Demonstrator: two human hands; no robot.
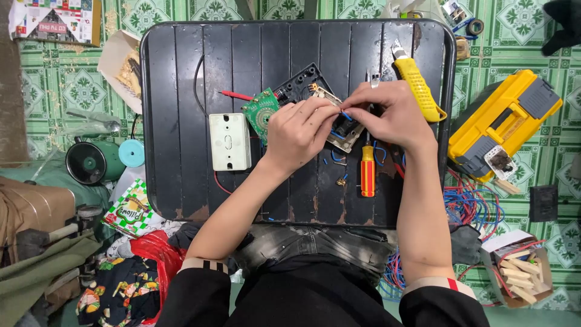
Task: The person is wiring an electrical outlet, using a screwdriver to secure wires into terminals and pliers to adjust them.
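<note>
The left hand (pixel 298 132) and right hand (pixel 390 115) are meeting over the middle of the black table (pixel 181 91), both pinching a blue wire (pixel 345 115) on a switch part (pixel 342 128). A screwdriver (pixel 367 171) is lying toward the near edge, a white box (pixel 229 141) toward the left edge, and a yellow knife (pixel 419 88) by the right edge.

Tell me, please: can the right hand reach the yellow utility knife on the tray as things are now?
Probably yes. The yellow utility knife lies just beside the right hand on the black tray, with nothing between them. But that hand would first have to release the small blue wire.
</note>
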